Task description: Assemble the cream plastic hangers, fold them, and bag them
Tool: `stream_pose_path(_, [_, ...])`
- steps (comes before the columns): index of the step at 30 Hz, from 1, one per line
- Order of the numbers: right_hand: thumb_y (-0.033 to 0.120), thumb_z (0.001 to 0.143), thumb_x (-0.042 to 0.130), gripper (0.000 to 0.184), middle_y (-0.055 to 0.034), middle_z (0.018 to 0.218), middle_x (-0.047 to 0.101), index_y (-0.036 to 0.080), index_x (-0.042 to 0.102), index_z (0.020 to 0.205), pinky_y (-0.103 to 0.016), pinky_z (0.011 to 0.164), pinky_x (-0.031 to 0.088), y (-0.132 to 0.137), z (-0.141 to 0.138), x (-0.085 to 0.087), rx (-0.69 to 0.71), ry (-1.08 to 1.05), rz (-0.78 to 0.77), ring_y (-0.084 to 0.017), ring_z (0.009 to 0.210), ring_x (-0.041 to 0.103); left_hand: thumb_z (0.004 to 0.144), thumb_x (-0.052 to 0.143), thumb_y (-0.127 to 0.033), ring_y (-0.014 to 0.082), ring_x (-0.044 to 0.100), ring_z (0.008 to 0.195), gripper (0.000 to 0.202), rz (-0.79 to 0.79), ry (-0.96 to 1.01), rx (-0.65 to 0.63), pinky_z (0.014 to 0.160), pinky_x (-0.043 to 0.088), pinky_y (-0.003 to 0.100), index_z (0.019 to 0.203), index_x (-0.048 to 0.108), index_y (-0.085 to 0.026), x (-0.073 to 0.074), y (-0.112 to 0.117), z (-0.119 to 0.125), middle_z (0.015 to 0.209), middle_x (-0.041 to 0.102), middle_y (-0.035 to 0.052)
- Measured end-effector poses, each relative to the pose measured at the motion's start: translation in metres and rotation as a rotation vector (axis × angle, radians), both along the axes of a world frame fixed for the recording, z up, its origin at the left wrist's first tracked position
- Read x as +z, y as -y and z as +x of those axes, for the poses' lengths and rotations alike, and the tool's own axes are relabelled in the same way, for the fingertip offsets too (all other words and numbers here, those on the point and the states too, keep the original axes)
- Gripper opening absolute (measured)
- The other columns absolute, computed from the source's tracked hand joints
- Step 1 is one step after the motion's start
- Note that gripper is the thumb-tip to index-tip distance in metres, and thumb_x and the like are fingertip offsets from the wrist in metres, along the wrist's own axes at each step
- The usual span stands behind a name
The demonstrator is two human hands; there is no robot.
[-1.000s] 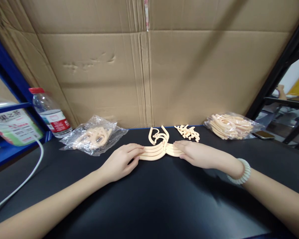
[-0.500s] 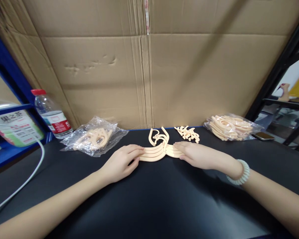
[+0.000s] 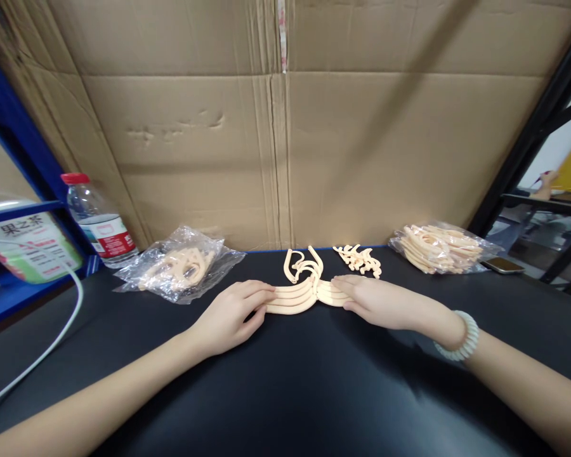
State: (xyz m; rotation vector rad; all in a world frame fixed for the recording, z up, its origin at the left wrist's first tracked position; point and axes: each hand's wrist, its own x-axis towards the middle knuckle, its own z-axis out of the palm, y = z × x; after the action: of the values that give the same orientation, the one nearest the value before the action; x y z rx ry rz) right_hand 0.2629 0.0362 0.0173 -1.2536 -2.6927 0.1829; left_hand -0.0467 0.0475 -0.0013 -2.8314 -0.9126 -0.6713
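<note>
Pale wood-coloured curved strips [image 3: 292, 298] lie side by side on the black table, fanning out to both sides from a narrow middle. My left hand [image 3: 231, 316] has its fingers over their left end, with the thumb at the near edge. At the right end of the right-hand strips [image 3: 330, 293], my right hand [image 3: 378, 301] presses in the same way, fingers on top and thumb on the near side. Both hands hide the strips' outer ends. Just behind the middle, a curled, hooked piece [image 3: 304, 265] of the same material touches or nearly touches the strips.
A branching, wavy pale piece [image 3: 358, 259] lies behind my right hand. Clear plastic bags with similar parts sit left [image 3: 181, 263] and right [image 3: 440, 246]. A phone [image 3: 503, 264], a red-capped bottle [image 3: 107, 231] and a white cable [image 3: 61, 336] flank them. A cardboard wall [image 3: 195, 158] stands behind.
The whole view has shifted slightly. Both hands stay in place on the strips, and the pieces lie as before.
</note>
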Motion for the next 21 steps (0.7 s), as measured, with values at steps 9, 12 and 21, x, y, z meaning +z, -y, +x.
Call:
stream_pose_path(9, [0.025,0.092,0.044,0.045,-0.0198,0.137,0.051,0.006,0.050,0.132,-0.041,0.106,0.039,-0.002,0.004,0.010,-0.015,-0.009,-0.015,-0.030,0.127,0.048,0.091,0.044,-0.015,0.0230,0.062,0.106,0.027,0.048,0.042,-0.021,0.091,0.049,0.039,0.107,0.064,-0.018,0.007,0.000,-0.001,0.112,0.068,0.0098])
stream_pose_path(12, [0.021,0.091,0.046,0.042,-0.0160,0.133,0.056,0.010,0.054,0.131,-0.040,0.104,0.040,-0.014,-0.002,0.023,-0.048,-0.109,0.032,-0.028,0.122,0.053,0.090,0.044,-0.018,0.0229,0.062,0.104,0.027,0.016,0.091,0.049,0.091,0.049,0.038,0.107,0.065,-0.018,0.020,-0.003,0.002,0.111,0.069,0.0100])
stream_pose_path(21, [0.027,0.093,0.057,0.019,-0.0049,0.084,0.067,0.010,0.064,0.098,-0.029,0.065,0.054,-0.107,-0.073,0.045,-0.380,-0.064,-0.195,-0.014,0.069,0.064,0.091,0.058,-0.031,0.0193,0.064,0.089,0.021,-0.400,-0.102,0.596,0.081,0.053,0.039,0.103,0.063,-0.014,0.042,-0.075,0.068,0.100,0.066,0.0063])
